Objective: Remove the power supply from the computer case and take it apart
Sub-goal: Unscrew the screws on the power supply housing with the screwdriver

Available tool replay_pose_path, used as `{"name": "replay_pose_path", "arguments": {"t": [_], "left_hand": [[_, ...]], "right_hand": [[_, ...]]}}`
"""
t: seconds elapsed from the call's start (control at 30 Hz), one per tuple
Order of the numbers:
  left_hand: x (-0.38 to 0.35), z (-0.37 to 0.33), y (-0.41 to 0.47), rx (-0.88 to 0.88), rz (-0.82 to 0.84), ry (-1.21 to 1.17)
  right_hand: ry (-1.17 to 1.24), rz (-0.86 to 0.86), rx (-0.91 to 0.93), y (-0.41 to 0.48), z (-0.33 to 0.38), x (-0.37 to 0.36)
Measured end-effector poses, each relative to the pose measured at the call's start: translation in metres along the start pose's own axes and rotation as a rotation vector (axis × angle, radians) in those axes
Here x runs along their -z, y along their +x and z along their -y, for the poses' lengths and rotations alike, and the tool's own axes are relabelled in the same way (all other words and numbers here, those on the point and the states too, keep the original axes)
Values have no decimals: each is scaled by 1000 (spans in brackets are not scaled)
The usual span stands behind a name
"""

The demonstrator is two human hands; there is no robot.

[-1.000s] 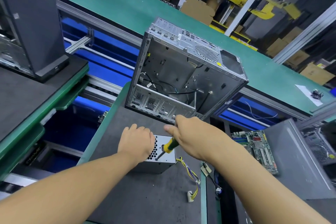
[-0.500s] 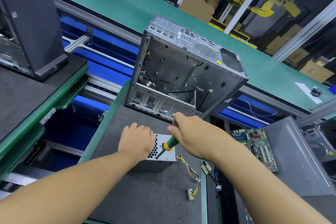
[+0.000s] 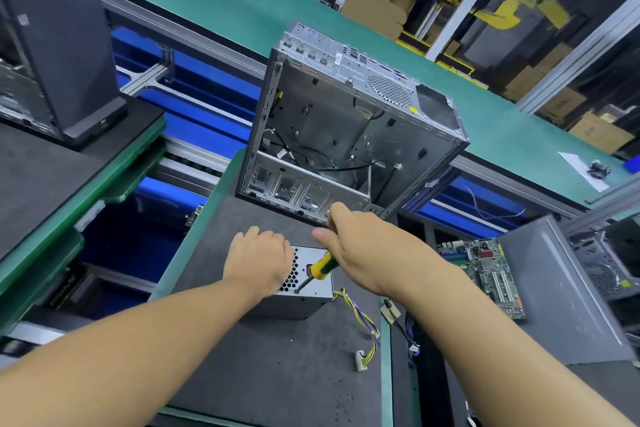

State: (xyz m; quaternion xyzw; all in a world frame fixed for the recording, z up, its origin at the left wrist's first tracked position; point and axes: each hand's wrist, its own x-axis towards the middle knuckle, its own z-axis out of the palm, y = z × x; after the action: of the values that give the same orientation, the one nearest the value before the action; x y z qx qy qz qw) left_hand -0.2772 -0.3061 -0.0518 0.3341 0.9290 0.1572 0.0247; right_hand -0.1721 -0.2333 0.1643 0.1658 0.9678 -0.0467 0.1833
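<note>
Power supply (image 3: 298,305): out of computer case (image 3: 346,121), flat on tabletop (image 3: 277,364) just before it. Stiff metal box, probably hefty (cables floppy); best held by its sides. Left hand (image 3: 258,260) fingers curled over its top; right hand (image 3: 367,253) fingers clamped on screwdriver (image 3: 320,269).

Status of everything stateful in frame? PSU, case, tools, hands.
computer case: side open, standing
power supply: out of the case, closed, on the mat
screwdriver: tip on power supply's top
left hand: holds power supply
right hand: grips screwdriver
motherboard: out, lying flat
cable harness: unplugged, loose
</note>
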Motion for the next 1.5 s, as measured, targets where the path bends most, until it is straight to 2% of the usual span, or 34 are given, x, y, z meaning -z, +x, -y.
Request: {"name": "replay_pose_path", "arguments": {"t": [0.17, 0.27, 0.5, 0.8, 0.9, 1.03, 1.1, 1.27, 1.4, 1.5], "left_hand": [[3, -1, 0, 4, 15, 8], [3, -1, 0, 5, 18, 24], [4, -3, 1, 41, 20, -17], [13, -9, -1, 58, 49, 20], [17, -10, -3, 50, 83, 22], [15, -9, -6, 51, 31, -14], [14, -8, -5, 40, 16, -8], [12, -8, -3, 28, 36, 33], [14, -8, -2, 41, 70, 0], [12, -9, -3, 25, 10, 9]], "right_hand": [[77, 42, 133, -4, -2, 2], [133, 91, 132, -5, -6, 5], [-41, 1, 108, 2, -16, -1], [45, 88, 340, -1, -18, 6], [0, 18, 296, 0, -20, 2], [-119, -75, 267, 5, -21, -5], [-89, -90, 320, 6, -22, -6], [84, 21, 333, 6, -26, 1], [-3, -54, 211, 6, -27, -5], [2, -110, 228, 6, -25, -6]]}}
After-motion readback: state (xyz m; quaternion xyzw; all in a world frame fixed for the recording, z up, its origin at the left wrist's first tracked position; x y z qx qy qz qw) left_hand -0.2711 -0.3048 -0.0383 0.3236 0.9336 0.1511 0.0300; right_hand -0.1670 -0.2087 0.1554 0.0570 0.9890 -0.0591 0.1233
